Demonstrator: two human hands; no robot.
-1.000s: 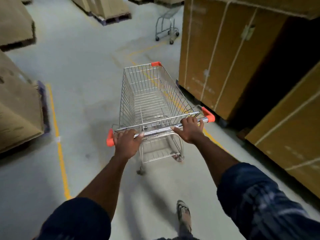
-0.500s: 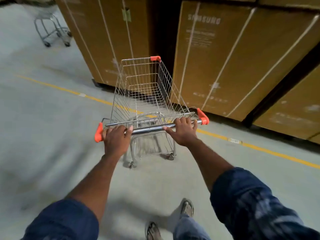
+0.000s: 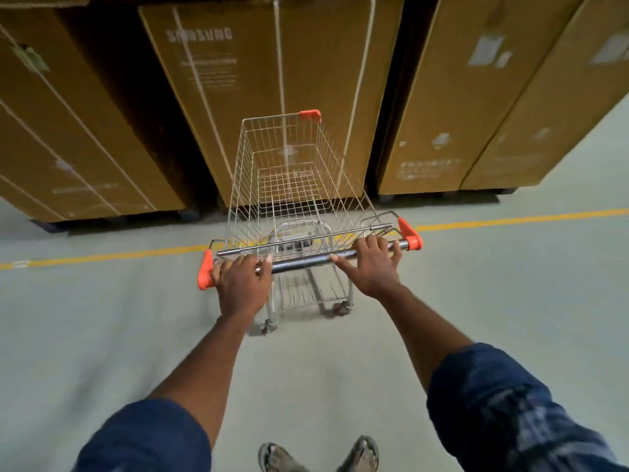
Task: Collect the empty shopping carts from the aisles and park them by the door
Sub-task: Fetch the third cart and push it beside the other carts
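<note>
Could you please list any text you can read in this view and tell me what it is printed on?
"SAMSUNG": on the tall cardboard carton directly behind the shopping cart, near its top.
Small white lines under that brand: too blurred to read.
White print low on the right carton: blurred, unreadable.
White print low on the left carton: blurred, unreadable.

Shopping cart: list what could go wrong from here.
1. The shopping cart points straight at a tall cardboard box close ahead; pushed on, its front could ram and dent it.
2. The left hand and right hand grip the handle near its ends; turning tight beside boxes might scrape knuckles.
</note>
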